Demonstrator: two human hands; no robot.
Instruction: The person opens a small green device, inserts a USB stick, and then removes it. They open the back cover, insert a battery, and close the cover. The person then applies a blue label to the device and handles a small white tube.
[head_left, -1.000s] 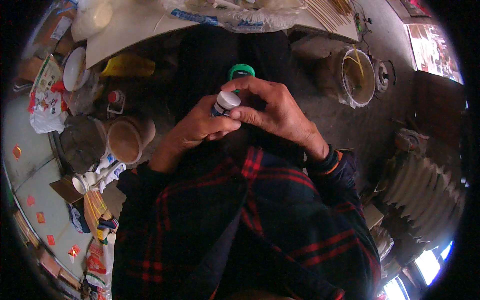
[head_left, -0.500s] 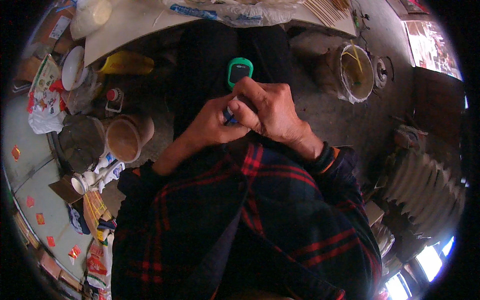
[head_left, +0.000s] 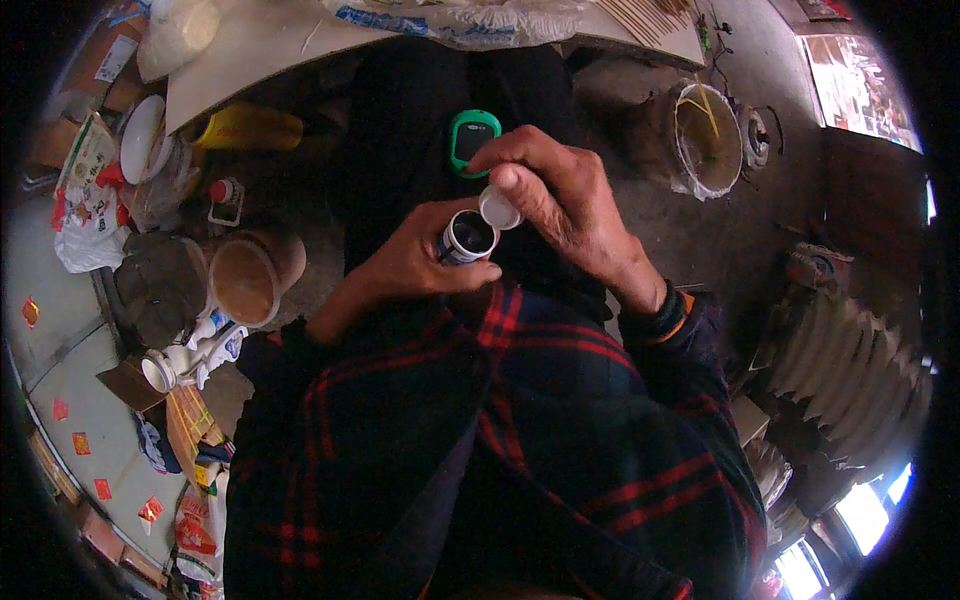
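A small white-and-dark-blue test strip vial (head_left: 470, 238) stands upright in front of my body, its flip lid open. My left hand (head_left: 425, 248) is wrapped round it from the left, thumb on the near side. The inside looks dark; its contents are hard to make out. My right hand (head_left: 570, 205) has its thumb on the raised white lid (head_left: 499, 208), with the index finger curled over beyond it. Just past my hands, a green-rimmed handheld meter with a dark screen (head_left: 462, 143) lies on my dark trousers, partly hidden by the right index finger.
Ahead is a pale tabletop (head_left: 270, 50) with plastic packaging (head_left: 460, 25) and thin sticks (head_left: 640, 22). A lined bucket (head_left: 735, 180) stands at right. Leftward are a brown tub (head_left: 245, 282), a red-capped bottle (head_left: 226, 200) and a yellow container (head_left: 250, 127).
The vial's lid, covered by my hands before, now stands open. My right hand has shifted right and away from my left, uncovering the vial's mouth.
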